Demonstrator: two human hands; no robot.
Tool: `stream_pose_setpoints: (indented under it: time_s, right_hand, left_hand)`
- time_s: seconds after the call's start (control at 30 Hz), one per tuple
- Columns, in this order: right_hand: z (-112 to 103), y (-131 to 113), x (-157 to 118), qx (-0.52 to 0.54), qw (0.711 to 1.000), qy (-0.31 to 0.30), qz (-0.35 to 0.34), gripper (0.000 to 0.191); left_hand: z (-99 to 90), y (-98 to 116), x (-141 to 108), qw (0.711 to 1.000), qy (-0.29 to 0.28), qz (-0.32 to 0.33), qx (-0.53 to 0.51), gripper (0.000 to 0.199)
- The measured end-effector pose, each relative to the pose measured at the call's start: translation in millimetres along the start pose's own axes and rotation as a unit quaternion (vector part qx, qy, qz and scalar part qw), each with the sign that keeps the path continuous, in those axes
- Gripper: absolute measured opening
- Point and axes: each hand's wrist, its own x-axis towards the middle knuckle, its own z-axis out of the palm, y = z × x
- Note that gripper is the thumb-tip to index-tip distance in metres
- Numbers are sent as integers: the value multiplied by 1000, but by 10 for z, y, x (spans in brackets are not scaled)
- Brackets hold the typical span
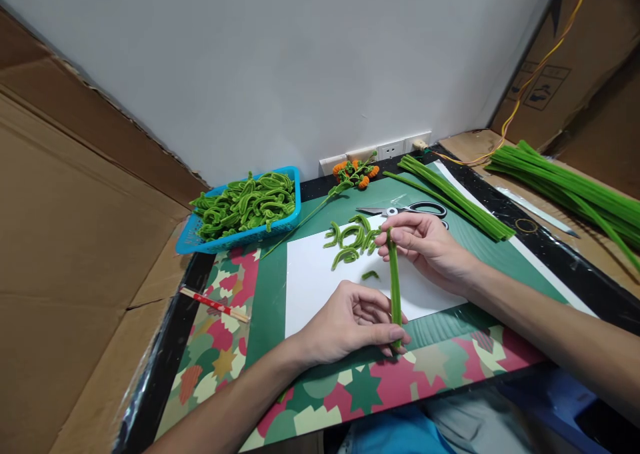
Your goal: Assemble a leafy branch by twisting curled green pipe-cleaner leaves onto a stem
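A green fuzzy stem bundle (pixel 395 281) stands nearly upright between my hands, over the near part of a white sheet (pixel 305 274). My left hand (pixel 357 324) pinches its lower end between thumb and fingers. At the upper end, my right hand (pixel 425 244) grips it the same way. Several short curled green pieces (pixel 351 235) lie on the sheet behind the bundle, and one small piece (pixel 371 275) rests apart from them. Black-handled scissors (pixel 425 209) lie just beyond my right hand, partly hidden by it.
A blue basket (pixel 299 197) holds many curled green pieces at the back left. Chopsticks (pixel 215 304) lie at left. Orange flowers (pixel 356 173) are near the wall sockets (pixel 391 150). Long green stems (pixel 455 201) lie behind my right hand, with more stems (pixel 565 181) at far right.
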Motion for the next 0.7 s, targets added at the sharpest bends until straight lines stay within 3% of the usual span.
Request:
stream_pose_setpoints:
  time_s: [0.3, 0.47, 0.7]
  right_hand:
    - [3, 10, -10, 1, 1000, -10, 8, 28]
    - [-27, 16, -22, -21, 1000, -10, 12, 28]
    - [-22, 20, -31, -44, 998, -23, 30, 24]
  left_hand:
    - [-30, -2, -4, 999, 12, 2, 36, 31]
    - [-23, 1, -2, 1000, -13, 25, 15, 25]
    - [-21, -38, 14, 998, 11, 56, -27, 28]
